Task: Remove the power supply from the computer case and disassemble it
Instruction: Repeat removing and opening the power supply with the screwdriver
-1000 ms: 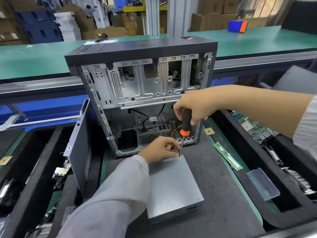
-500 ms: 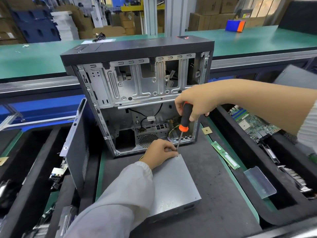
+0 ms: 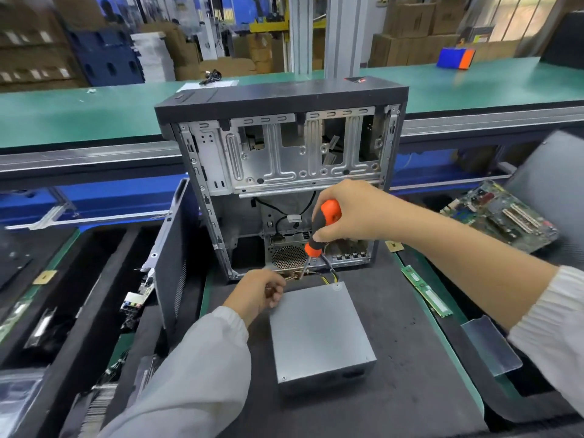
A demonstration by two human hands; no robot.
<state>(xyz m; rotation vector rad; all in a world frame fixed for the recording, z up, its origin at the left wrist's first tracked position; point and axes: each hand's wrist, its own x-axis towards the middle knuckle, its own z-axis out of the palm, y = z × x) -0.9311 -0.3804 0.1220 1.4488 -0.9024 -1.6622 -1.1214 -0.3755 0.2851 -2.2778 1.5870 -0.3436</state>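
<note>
Your right hand [image 3: 354, 213] is gripping the screwdriver [image 3: 319, 230]; your left hand [image 3: 257, 294], fingers curled, is hovering beside the power supply [image 3: 319, 333].

A dark foam work mat [image 3: 395, 358] is carrying the grey power supply [image 3: 319, 333], lying flat, and the open computer case [image 3: 284, 172], standing upright just behind it. A detached side panel [image 3: 172, 263] is leaning at the mat's left edge. A green memory stick [image 3: 425, 290] and a small square chip [image 3: 394, 246] are lying along the right edge.
</note>
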